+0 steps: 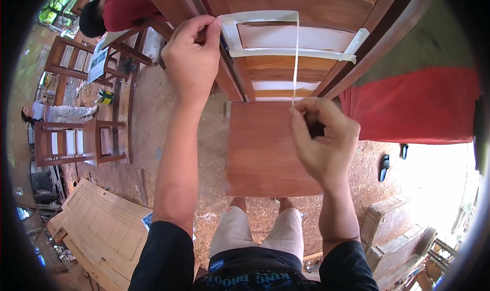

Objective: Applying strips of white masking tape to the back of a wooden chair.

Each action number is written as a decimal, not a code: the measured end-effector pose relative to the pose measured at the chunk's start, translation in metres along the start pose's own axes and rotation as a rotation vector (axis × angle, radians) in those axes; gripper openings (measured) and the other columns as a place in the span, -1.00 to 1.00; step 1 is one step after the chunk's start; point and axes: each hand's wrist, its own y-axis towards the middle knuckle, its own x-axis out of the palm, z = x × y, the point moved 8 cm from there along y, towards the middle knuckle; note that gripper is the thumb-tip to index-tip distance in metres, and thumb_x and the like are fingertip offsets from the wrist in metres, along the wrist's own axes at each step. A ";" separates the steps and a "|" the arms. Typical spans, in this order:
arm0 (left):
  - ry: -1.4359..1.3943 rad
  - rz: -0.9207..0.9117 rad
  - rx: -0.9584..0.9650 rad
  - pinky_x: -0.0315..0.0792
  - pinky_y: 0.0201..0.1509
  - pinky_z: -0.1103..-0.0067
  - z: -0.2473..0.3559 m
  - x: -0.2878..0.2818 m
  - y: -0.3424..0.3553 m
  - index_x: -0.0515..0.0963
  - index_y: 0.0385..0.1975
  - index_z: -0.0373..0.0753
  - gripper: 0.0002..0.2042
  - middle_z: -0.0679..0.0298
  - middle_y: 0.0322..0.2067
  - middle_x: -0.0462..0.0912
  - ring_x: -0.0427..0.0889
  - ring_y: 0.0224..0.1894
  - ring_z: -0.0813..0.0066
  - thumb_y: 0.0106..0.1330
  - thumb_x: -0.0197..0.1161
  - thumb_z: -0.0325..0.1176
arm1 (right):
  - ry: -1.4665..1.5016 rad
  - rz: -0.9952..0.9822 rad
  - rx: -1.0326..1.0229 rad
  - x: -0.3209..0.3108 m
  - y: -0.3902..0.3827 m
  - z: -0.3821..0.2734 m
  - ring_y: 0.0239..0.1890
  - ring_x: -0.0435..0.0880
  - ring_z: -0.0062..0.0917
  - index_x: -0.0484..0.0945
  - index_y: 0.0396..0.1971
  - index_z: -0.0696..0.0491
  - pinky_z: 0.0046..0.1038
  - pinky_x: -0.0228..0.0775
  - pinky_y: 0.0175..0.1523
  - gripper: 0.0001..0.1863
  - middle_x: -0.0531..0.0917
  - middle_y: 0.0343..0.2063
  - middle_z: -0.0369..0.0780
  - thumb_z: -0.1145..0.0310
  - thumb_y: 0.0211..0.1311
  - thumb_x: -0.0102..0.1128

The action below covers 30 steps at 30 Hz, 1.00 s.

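A brown wooden chair stands before me, with its seat (270,148) below my hands and its slatted back (301,2) beyond. Masking tape (265,16) frames a white panel (296,37) in the back on several sides. My left hand (194,56) pinches the left end of the upper strip against the chair's upright. From that strip's right end the tape runs down, narrow and taut, to my right hand (326,138), whose thumb and fingers close on it above the seat. Lower slats carry white patches too.
At the left stand more wooden chairs (84,143), a yellow-green can (105,97), a person in red (130,7) and another person (61,111). A wooden panel (107,224) lies lower left. Red and green cloth (413,107) hangs at the right, near black sandals (384,167) and steps (390,222).
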 end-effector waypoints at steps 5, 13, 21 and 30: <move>-0.042 -0.033 0.038 0.52 -0.38 0.56 0.001 -0.001 -0.002 0.64 -0.38 -0.29 -0.92 0.22 -0.47 0.70 0.67 -0.50 0.48 0.21 0.40 -0.48 | 0.066 -0.128 0.000 0.016 -0.023 -0.025 -0.63 0.63 -0.37 0.59 -0.44 0.12 -0.44 0.42 -0.50 -0.89 0.61 -0.65 -0.17 0.58 0.04 0.37; -0.105 -0.082 0.176 0.43 -0.45 0.59 0.012 0.001 -0.006 0.56 -0.39 -0.29 -0.90 0.29 -0.47 0.60 0.53 -0.55 0.55 0.18 0.37 -0.56 | 0.151 -0.253 -0.027 0.022 -0.047 -0.047 -0.64 0.63 -0.40 0.59 -0.42 0.14 -0.44 0.43 -0.51 -0.88 0.61 -0.64 -0.21 0.63 0.03 0.33; -0.162 -0.091 0.144 0.38 -0.46 0.62 0.002 0.009 -0.012 0.49 -0.38 -0.32 -0.89 0.30 -0.46 0.58 0.46 -0.55 0.61 0.19 0.30 -0.60 | 0.135 -0.256 0.055 0.007 -0.061 -0.034 -0.66 0.61 -0.50 0.60 -0.41 0.14 -0.51 0.40 -0.53 -0.87 0.60 -0.66 -0.24 0.61 0.01 0.36; -0.278 -0.076 -0.071 0.43 -0.33 0.73 -0.020 -0.018 0.001 0.54 -0.28 -0.35 -0.89 0.33 -0.39 0.67 0.52 -0.43 0.73 0.32 0.34 -0.50 | -0.096 0.206 0.222 -0.097 0.005 0.042 -0.55 0.52 -0.83 0.60 -0.39 0.17 -0.70 0.30 -0.45 -0.82 0.60 -0.64 -0.35 0.45 0.13 0.46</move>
